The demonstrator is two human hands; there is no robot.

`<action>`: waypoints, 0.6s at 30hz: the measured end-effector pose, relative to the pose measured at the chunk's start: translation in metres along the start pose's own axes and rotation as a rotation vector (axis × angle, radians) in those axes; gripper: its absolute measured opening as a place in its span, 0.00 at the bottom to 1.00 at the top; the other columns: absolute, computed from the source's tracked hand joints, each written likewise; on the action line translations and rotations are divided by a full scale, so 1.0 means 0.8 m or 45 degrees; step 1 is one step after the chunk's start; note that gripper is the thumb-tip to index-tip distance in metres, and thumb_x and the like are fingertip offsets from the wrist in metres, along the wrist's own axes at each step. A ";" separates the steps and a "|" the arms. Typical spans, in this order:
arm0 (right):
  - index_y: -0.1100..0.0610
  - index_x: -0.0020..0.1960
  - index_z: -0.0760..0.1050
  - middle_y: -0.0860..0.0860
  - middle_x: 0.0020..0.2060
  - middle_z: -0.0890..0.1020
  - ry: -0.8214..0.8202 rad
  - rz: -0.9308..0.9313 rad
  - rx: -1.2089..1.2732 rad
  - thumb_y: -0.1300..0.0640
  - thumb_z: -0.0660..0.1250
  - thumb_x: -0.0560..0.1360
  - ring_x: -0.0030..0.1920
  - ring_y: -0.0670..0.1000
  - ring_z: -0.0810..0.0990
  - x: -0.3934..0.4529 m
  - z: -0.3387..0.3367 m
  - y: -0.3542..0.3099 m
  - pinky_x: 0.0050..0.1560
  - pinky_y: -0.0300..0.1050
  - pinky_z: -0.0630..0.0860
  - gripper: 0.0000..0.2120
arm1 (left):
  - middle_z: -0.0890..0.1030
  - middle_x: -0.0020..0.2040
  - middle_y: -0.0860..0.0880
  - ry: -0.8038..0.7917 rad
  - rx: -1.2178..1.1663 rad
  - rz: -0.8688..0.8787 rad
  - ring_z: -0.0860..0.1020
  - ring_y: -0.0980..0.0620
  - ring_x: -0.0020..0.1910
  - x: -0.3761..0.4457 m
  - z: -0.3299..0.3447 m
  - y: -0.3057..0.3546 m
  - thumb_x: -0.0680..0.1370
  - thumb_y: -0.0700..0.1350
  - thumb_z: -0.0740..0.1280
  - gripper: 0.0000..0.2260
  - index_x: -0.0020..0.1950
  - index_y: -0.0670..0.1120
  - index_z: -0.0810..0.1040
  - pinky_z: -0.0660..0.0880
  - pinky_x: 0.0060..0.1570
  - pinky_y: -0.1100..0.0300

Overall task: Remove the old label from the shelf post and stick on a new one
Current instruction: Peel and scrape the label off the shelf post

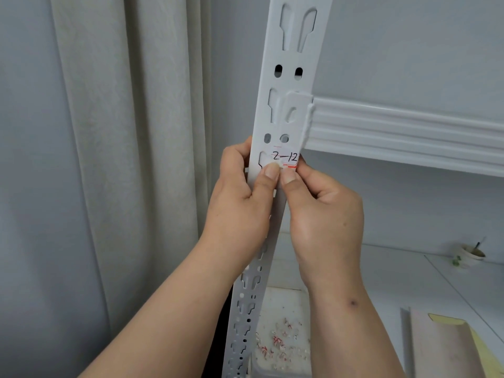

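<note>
A white perforated shelf post (283,110) rises through the middle of the view, and a white label (286,158) handwritten "2-12" with a red stripe along its lower edge sits on the post's face just below where the shelf beam (403,132) hooks in. The left hand (240,192) wraps round the post's left edge, its thumb lying on the post face with the nail against the label's lower left corner, where a small curl of paper is lifted. The right hand (324,211) comes in from the right, fingers curled, its thumb tip pressed on the label's red lower edge beside the left thumb; both thumbs hide the label's bottom margin. A pale curtain (122,159) hangs to the left of the post. Below, on a lower shelf (381,268), scraps of torn paper (281,342) with red marks lie scattered in a tray-like patch near the post. A small bowl (470,252) stands far right, and a yellow-edged pad (450,347) lies at lower right.
</note>
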State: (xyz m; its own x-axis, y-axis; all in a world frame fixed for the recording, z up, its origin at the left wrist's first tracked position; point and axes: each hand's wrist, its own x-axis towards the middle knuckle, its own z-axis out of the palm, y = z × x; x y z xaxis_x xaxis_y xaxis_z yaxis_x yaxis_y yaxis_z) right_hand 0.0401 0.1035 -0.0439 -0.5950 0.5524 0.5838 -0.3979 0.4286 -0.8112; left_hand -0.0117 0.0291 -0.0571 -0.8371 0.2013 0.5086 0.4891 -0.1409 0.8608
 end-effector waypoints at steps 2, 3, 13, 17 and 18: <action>0.45 0.50 0.83 0.32 0.32 0.81 -0.035 -0.002 0.003 0.58 0.66 0.77 0.40 0.31 0.80 0.001 -0.004 0.001 0.39 0.24 0.71 0.10 | 0.83 0.54 0.56 0.006 0.007 0.006 0.82 0.54 0.53 -0.001 0.001 0.000 0.76 0.55 0.62 0.15 0.63 0.57 0.69 0.79 0.55 0.44; 0.45 0.49 0.83 0.31 0.32 0.81 -0.043 -0.002 -0.004 0.58 0.66 0.77 0.40 0.30 0.79 0.001 -0.005 0.001 0.39 0.24 0.71 0.10 | 0.83 0.54 0.56 0.011 0.012 0.010 0.82 0.54 0.53 -0.002 0.001 0.000 0.77 0.54 0.62 0.15 0.63 0.56 0.69 0.79 0.55 0.44; 0.44 0.47 0.83 0.37 0.35 0.84 0.001 0.012 -0.018 0.55 0.65 0.77 0.37 0.36 0.80 -0.002 -0.001 0.000 0.36 0.27 0.72 0.09 | 0.82 0.54 0.58 0.036 0.001 0.025 0.81 0.59 0.53 -0.003 0.003 0.003 0.81 0.49 0.63 0.12 0.65 0.52 0.70 0.79 0.58 0.49; 0.44 0.44 0.81 0.32 0.31 0.80 0.018 -0.004 -0.008 0.56 0.66 0.77 0.38 0.31 0.80 -0.002 0.000 0.001 0.36 0.23 0.70 0.10 | 0.82 0.54 0.58 0.024 0.010 0.029 0.81 0.60 0.53 -0.003 0.002 0.003 0.83 0.47 0.63 0.11 0.65 0.52 0.70 0.79 0.57 0.50; 0.44 0.44 0.81 0.31 0.30 0.80 0.020 -0.006 -0.003 0.57 0.66 0.77 0.37 0.30 0.79 -0.001 0.001 0.001 0.35 0.22 0.69 0.10 | 0.82 0.54 0.58 0.019 0.008 0.033 0.81 0.60 0.53 -0.003 0.003 0.003 0.83 0.47 0.63 0.11 0.64 0.52 0.70 0.79 0.57 0.50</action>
State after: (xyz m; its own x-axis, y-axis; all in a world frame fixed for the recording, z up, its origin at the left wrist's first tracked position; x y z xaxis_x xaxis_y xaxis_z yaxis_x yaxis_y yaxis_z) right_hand 0.0401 0.1027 -0.0450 -0.5817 0.5617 0.5884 -0.3991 0.4332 -0.8081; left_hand -0.0081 0.0303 -0.0563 -0.8279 0.1830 0.5302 0.5120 -0.1395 0.8476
